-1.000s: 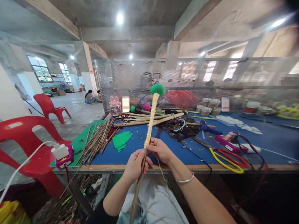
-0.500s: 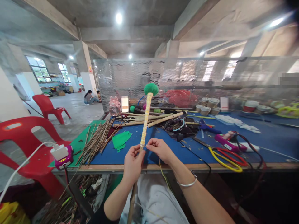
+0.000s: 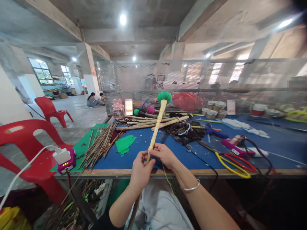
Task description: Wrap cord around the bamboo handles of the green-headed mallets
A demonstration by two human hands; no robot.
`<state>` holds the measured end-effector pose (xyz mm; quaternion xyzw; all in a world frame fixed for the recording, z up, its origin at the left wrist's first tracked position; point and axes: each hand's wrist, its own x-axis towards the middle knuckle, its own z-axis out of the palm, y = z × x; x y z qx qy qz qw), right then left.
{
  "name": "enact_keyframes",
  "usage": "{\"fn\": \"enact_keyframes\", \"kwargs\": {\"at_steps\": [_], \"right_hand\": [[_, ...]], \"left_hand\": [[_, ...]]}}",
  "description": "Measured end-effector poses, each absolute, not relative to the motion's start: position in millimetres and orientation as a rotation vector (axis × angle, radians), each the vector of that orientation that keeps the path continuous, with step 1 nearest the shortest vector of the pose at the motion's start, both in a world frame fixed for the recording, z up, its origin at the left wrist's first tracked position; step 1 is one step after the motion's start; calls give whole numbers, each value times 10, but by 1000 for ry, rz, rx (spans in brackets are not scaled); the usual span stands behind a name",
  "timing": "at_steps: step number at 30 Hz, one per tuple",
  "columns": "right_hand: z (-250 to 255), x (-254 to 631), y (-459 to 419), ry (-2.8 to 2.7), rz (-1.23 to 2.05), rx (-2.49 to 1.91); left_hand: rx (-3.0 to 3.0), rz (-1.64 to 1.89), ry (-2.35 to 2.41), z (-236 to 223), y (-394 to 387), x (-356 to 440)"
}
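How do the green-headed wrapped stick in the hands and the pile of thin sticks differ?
The wrapped stick is held up, gripped by the left hand with the right hand's fingers at its wrapping; the pile of thin sticks lies loose on the table.
The wrapped stick has a round green head and yellowish wrapping; the thin sticks look bare and brown.
The wrapped stick is thicker than any thin stick.
Both are long and narrow.

The stick (image 3: 157,127) is banded yellow and cream, its round head (image 3: 164,96) green. The worktop (image 3: 112,163) is blue, the chairs (image 3: 26,127) red, the scissor handles (image 3: 218,157) yellow and red.
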<state>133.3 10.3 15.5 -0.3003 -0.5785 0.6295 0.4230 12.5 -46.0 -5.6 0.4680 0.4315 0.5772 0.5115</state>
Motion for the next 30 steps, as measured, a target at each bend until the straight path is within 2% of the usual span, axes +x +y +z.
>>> {"fn": "enact_keyframes", "kwargs": {"at_steps": [7, 11, 15, 19, 26, 30], "right_hand": [[86, 1417, 241, -1506, 1668, -668], [238, 1408, 423, -1586, 1673, -653], [409, 1347, 587, -1687, 1612, -664], [348, 1284, 614, -1631, 1645, -648], [202, 1281, 578, -1515, 1785, -504], [169, 1271, 606, -1480, 1755, -520]], "left_hand": [[1023, 1387, 823, 26, -400, 90], [1099, 1336, 776, 111, -225, 57], [1167, 1425, 888, 138, -44, 56], [1183, 1511, 1099, 54, -10, 61], [1176, 1371, 925, 32, -88, 17], [1211, 1324, 981, 44, -73, 36]]}}
